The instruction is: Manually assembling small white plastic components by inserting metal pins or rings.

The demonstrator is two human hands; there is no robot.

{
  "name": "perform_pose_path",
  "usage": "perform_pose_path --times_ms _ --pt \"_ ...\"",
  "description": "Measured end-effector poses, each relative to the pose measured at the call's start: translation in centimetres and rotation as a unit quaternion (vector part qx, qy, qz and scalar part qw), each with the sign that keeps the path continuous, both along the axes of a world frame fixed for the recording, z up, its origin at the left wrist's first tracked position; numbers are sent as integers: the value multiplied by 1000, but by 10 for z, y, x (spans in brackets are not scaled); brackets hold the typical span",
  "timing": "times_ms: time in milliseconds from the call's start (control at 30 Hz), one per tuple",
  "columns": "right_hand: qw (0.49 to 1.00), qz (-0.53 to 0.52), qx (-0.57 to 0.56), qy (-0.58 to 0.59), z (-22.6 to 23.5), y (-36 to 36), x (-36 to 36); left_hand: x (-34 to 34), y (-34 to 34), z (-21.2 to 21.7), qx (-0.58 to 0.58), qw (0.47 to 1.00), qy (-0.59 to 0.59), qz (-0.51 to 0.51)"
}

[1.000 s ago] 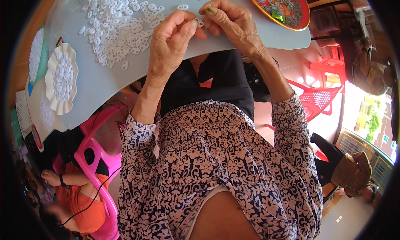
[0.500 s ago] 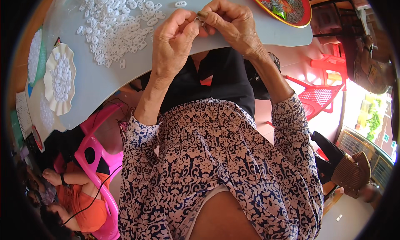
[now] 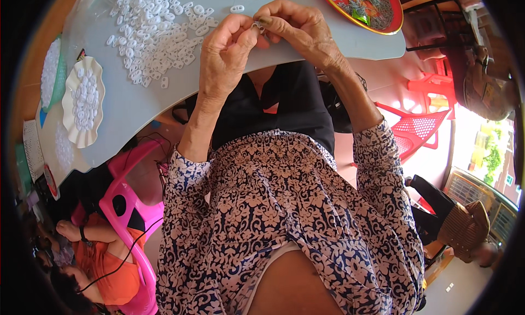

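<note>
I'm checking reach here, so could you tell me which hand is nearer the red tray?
Right. The right hand sits just left of the red tray; the left hand is farther left, beside the white pieces.

A white scalloped plate (image 3: 82,102) with small white pieces stands on the grey desk (image 3: 136,104), near its left edge. A red round tray (image 3: 365,7) lies at the far right. A pink plastic chair (image 3: 128,216) stands below the desk, a red chair (image 3: 418,130) at right.
</note>
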State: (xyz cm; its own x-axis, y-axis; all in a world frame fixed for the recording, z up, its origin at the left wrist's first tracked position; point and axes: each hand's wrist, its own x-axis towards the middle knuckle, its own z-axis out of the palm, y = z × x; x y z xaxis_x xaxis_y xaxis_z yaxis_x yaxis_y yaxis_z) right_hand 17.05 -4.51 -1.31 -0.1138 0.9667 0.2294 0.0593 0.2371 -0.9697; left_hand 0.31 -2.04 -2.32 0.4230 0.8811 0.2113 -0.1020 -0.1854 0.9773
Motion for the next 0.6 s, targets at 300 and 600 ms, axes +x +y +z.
perform_pose_path --times_ms 300,600 --pt "998 -61 -22 8 -5 1 -6 2 3 -6 8 1000 6 15" --pt "999 -33 -26 31 -3 -1 -7 -2 -3 9 30 998 52 34"
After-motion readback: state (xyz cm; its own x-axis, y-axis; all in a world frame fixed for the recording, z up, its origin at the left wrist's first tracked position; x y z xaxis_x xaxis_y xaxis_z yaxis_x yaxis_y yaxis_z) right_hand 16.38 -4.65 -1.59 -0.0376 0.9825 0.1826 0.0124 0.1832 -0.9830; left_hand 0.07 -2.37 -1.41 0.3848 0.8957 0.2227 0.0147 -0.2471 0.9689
